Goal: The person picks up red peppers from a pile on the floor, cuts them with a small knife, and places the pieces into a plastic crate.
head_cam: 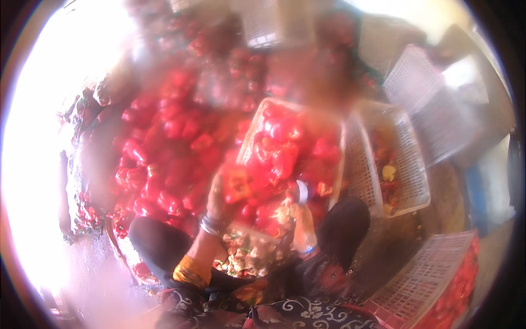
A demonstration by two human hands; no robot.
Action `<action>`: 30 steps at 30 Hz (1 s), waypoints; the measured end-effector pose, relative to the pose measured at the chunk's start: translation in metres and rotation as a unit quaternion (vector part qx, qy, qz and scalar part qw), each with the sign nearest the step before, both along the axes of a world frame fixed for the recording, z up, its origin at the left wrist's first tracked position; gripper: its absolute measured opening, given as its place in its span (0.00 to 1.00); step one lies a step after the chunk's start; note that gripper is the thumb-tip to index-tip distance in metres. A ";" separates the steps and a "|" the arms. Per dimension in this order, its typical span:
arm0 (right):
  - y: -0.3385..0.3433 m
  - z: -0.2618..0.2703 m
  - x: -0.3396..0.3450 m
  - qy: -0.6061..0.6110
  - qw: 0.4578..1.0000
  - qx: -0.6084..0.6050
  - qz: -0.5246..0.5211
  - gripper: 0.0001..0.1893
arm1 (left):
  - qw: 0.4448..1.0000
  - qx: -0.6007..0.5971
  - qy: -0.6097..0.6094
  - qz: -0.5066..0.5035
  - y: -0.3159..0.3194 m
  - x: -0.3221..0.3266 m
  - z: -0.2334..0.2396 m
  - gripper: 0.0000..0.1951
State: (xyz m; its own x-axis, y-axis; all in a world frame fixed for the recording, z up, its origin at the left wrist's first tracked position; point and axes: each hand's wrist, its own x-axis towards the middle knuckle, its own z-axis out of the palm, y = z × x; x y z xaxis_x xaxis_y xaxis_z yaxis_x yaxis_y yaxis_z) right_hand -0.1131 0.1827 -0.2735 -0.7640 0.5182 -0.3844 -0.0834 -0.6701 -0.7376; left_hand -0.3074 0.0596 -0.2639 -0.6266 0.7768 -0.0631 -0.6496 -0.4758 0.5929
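My left hand point(215, 199) is wrapped around a red bell pepper point(238, 184), whose cut, hollow side faces up. In my right hand point(303, 226) is a small knife with a short curved blade point(303, 192) pointing away from me. A pale seedy pepper core point(283, 211) is at the fingers of that same hand. Just beyond both hands stands a white plastic crate point(251, 135) filled with glossy red peppers point(283, 158). Between my knees lies a heap of pale cores and green stems point(246, 251). Blur hides the exact finger positions.
A large pile of red peppers point(164, 140) spreads to the left. Right of the full crate, another crate point(419, 177) holds scraps. A tilted crate point(427, 267) lies lower right beside more red peppers point(458, 288). Several crates point(413, 78) stand farther back. Glare washes out the left.
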 end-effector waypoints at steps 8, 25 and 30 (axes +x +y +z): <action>0.022 0.027 -0.002 0.017 0.999 -0.040 -0.031 0.11 | 0.429 -0.536 0.727 0.025 0.105 -0.046 -0.057 0.34; -0.067 -0.085 0.023 0.022 0.898 0.237 0.370 0.22 | 0.475 -0.538 0.693 -0.066 0.105 -0.073 -0.060 0.42; -0.052 -0.007 -0.001 -0.098 0.789 0.526 0.304 0.13 | 0.764 -0.447 0.463 0.052 0.049 -0.071 -0.045 0.34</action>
